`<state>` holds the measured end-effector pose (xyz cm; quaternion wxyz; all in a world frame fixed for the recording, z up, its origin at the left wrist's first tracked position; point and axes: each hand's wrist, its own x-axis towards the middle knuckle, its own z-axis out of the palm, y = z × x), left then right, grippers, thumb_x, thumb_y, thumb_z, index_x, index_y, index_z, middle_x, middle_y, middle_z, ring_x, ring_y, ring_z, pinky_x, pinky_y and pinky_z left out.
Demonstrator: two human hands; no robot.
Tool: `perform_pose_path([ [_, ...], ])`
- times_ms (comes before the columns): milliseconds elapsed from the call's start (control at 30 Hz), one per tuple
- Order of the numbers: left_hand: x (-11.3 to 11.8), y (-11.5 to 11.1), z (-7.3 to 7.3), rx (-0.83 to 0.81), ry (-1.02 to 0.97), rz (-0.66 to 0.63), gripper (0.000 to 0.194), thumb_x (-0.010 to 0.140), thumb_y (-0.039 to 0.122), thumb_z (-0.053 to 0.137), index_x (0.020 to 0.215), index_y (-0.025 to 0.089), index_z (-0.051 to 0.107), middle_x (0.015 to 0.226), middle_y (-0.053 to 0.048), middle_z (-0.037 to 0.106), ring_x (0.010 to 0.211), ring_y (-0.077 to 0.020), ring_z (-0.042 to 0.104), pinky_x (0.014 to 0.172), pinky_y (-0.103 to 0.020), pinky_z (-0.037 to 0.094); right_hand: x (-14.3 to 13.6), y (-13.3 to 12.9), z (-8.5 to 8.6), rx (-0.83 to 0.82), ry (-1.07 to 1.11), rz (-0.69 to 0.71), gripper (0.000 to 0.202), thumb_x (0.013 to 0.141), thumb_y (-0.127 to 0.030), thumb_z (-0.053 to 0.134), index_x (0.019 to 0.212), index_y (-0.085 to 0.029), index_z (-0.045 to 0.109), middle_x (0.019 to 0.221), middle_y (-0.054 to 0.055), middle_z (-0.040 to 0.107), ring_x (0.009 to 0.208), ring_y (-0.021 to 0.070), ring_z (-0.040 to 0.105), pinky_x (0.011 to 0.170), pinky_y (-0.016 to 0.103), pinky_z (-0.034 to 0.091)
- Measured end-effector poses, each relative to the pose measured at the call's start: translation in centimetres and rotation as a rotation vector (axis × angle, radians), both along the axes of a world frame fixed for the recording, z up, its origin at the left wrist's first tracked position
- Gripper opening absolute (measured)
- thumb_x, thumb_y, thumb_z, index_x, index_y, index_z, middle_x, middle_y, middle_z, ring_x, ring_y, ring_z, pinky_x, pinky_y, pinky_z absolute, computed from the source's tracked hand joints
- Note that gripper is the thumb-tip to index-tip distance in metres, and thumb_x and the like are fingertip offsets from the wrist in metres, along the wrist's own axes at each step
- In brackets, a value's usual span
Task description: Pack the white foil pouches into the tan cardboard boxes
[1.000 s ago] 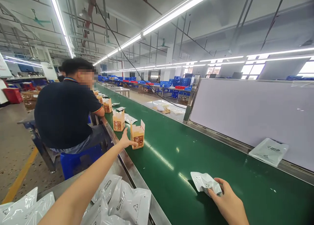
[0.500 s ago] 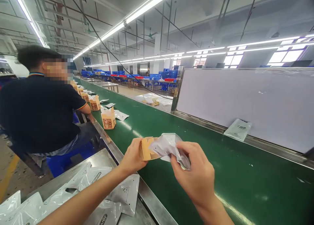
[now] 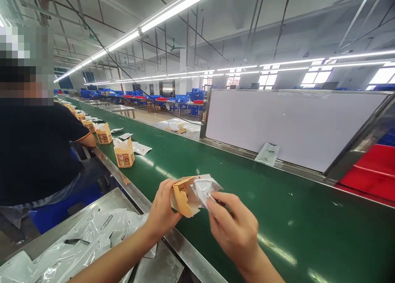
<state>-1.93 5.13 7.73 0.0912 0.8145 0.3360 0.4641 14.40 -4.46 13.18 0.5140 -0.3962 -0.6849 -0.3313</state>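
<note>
Pouch (image 3: 204, 189) now deeper in box (image 3: 182, 196), box mouth twd right hand (image 3: 233, 229).

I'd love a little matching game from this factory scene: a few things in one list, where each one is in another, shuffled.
Things:
1. small cardboard box
2. crumpled plastic pouch
3. open carton
4. flat pouch

Places:
A. leaning against the white panel
B. standing on the green belt
C. in the left hand
D. pinched by the right hand

Pairs: 1-C, 2-D, 3-B, 4-A

Matt cardboard box (image 3: 182, 196), glossy plastic pouch (image 3: 204, 189), smooth belt (image 3: 277, 217).
</note>
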Motion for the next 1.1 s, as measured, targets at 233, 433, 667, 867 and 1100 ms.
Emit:
perform_pose_path([
  [233, 1.8, -1.8, 0.2, 0.253, 0.073, -0.006, 0.055, 0.070, 0.007, 0.053, 0.122, 0.016, 0.039, 0.121, -0.014, 0.051, 0.112, -0.0250, 0.050, 0.092, -0.042, 0.048, 0.4, -1.8, -1.3, -0.770, -0.154, 0.263, 0.060, 0.077, -0.014, 0.056, 0.134, -0.013, 0.038, 0.131, 0.015, 0.048, 0.117, 0.0258, 0.048, 0.093, 0.039, 0.047],
  [433, 3.5, -4.4, 0.0, 0.408, 0.175, -0.056, 0.052, 0.069, 0.008, 0.047, 0.121, 0.011, 0.041, 0.115, -0.016, 0.054, 0.105, -0.0273, 0.053, 0.089, -0.043, 0.047, 1.6, -3.4, -1.4, -1.082, -0.051, 0.362, 0.057, 0.073, -0.031, 0.071, 0.123, -0.018, 0.046, 0.127, 0.008, 0.051, 0.116, 0.0231, 0.048, 0.100, 0.034, 0.040],
  [667, 6.2, -5.3, -1.2, 0.113, 0.204, -0.274, 0.069, 0.072, 0.041, 0.061, 0.131, 0.022, 0.032, 0.120, -0.011, 0.053, 0.102, -0.0264, 0.059, 0.081, -0.038, 0.054, 5.5, -7.0, -0.9, -0.865, 0.310, 0.001, 0.012, 0.075, -0.014, 0.061, 0.085, -0.019, 0.057, 0.088, 0.002, 0.061, 0.082, 0.0152, 0.054, 0.075, 0.025, 0.046],
  [867, 10.1, -6.3, -2.8, -0.357, 0.056, -0.293, 0.068, 0.068, 0.060, 0.057, 0.125, 0.027, 0.039, 0.115, -0.006, 0.058, 0.107, -0.0285, 0.058, 0.087, -0.045, 0.050, 11.4, -10.1, -2.0, -0.748, 0.348, -0.125, 0.025, 0.065, -0.002, 0.055, 0.074, -0.023, 0.064, 0.084, 0.000, 0.063, 0.094, 0.0187, 0.053, 0.089, 0.036, 0.042],
  [1100, 12.3, -8.5, -6.3, -0.549, -0.065, -0.161, 0.042, 0.074, 0.053, 0.049, 0.100, 0.022, 0.053, 0.099, -0.008, 0.063, 0.095, -0.0294, 0.061, 0.080, -0.045, 0.052, 15.7, -11.7, -4.9, -0.653, 0.584, -0.146, 0.039, 0.062, -0.009, 0.055, 0.099, -0.020, 0.056, 0.115, 0.009, 0.056, 0.107, 0.0207, 0.052, 0.088, 0.036, 0.045],
])
